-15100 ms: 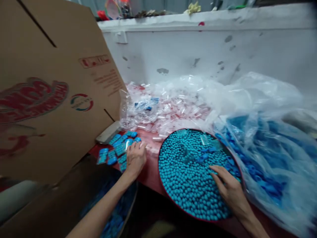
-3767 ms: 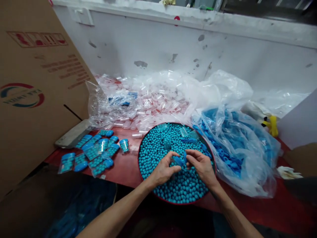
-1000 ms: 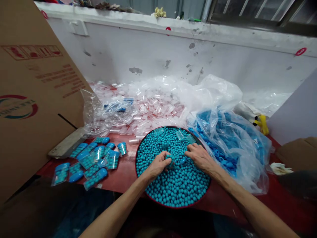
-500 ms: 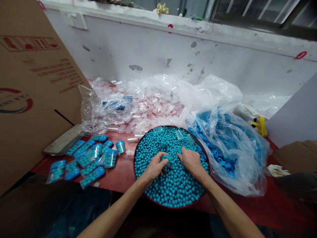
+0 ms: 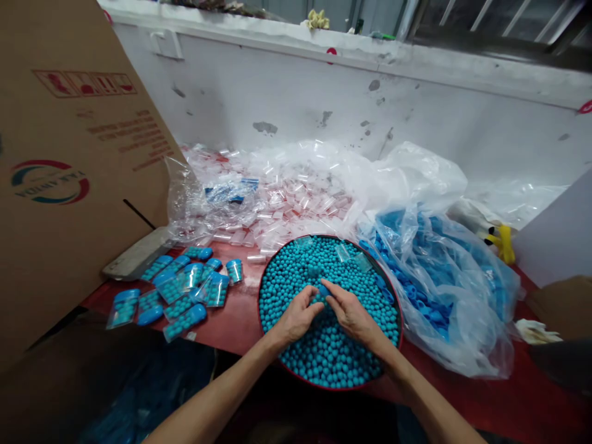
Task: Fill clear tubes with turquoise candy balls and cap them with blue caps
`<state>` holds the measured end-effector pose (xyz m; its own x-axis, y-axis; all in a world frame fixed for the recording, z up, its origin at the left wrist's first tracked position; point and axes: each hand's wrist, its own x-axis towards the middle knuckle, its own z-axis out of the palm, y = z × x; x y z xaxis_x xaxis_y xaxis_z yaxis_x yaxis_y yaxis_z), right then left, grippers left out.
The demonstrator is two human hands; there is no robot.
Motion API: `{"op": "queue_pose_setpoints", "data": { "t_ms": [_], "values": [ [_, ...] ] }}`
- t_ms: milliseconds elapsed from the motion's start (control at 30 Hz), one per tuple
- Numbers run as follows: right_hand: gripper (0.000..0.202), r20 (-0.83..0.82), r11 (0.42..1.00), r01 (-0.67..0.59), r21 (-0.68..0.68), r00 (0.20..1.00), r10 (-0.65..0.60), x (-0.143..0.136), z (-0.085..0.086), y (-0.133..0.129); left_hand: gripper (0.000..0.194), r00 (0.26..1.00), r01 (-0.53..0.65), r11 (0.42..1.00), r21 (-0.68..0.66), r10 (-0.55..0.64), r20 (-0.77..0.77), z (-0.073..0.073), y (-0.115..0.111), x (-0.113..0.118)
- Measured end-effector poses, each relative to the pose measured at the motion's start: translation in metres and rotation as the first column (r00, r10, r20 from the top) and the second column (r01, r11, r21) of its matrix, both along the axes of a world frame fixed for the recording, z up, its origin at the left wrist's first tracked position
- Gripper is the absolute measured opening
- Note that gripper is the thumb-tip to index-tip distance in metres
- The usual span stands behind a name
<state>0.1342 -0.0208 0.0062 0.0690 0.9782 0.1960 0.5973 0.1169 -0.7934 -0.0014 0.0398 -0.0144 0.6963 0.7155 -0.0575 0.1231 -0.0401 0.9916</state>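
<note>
A round basin (image 5: 332, 388) full of small turquoise balls (image 5: 330, 361) stands in front of me. Over its middle, my left hand (image 5: 295, 317) is closed around a small clear plastic container, mostly hidden by the fingers. My right hand (image 5: 352, 313) meets it from the other side, pinching a blue cap (image 5: 325, 292) at the fingertips; whether the cap sits on the container is hidden. Clear empty containers (image 5: 342, 253) lie on the balls near the far rim. Left of the basin, several ball-filled containers with blue caps (image 5: 216, 290) lie on the red table.
Behind the basin spreads a heap of clear empty containers (image 5: 296, 200) with plastic film. An open clear bag of blue caps (image 5: 420, 302) is at the right. A large cardboard box (image 5: 92, 142) and a grey flat object (image 5: 136, 254) are at the left. A white wall (image 5: 296, 86) closes off the back.
My right hand has moved left from the balls to meet my left hand, and a blue cap now shows between the fingertips. The view has shifted slightly left.
</note>
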Motion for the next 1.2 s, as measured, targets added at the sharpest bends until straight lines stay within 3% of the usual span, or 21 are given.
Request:
{"op": "queue_pose_setpoints", "data": {
  "t_ms": [100,200,367,567,733,867,1033,1133,1200],
  "values": [
    [0.039,-0.133,0.993,-0.053,-0.104,0.99,0.039,0.008,0.0,-0.005,0.018,0.998,0.053,0.994,-0.095,-0.051,0.022,0.003,-0.002,-0.002],
    [0.041,-0.27,0.976,-0.052,-0.21,0.963,-0.007,0.015,0.002,-0.008,0.026,0.996,0.091,0.98,-0.179,-0.086,0.033,0.007,-0.004,-0.002],
    [0.036,-0.183,0.986,0.031,-0.166,0.981,-0.062,0.01,0.002,-0.011,0.037,0.996,0.08,0.982,-0.172,-0.071,0.054,0.01,-0.005,-0.002],
    [0.034,-0.353,0.975,0.088,-0.203,0.923,-0.157,0.005,0.0,-0.014,0.048,0.988,0.134,0.96,-0.247,-0.109,0.114,0.014,-0.007,-0.003],
    [0.032,-0.25,0.97,0.201,-0.136,0.941,-0.23,0.004,0.0,-0.019,0.049,0.988,0.128,0.964,-0.235,-0.103,0.117,0.013,-0.006,-0.003],
    [0.034,-0.126,0.962,0.273,0.006,0.955,-0.27,0.007,0.003,-0.019,0.046,0.989,0.119,0.967,-0.226,-0.095,0.114,0.013,-0.006,-0.003],
    [0.023,0.103,0.978,0.08,0.194,0.99,-0.101,0.011,0.004,-0.021,0.053,0.987,0.14,0.953,-0.268,-0.114,0.11,0.018,-0.007,-0.003],
    [0.022,0.113,0.981,0.014,0.195,0.993,-0.037,0.01,0.004,-0.025,0.046,0.986,0.139,0.955,-0.262,-0.108,0.129,0.019,-0.007,-0.005],
    [0.02,0.045,0.985,0.039,0.169,0.998,-0.047,0.007,0.005,-0.027,0.043,0.984,0.147,0.955,-0.257,-0.116,0.134,0.019,-0.007,-0.006]
  ]
}}
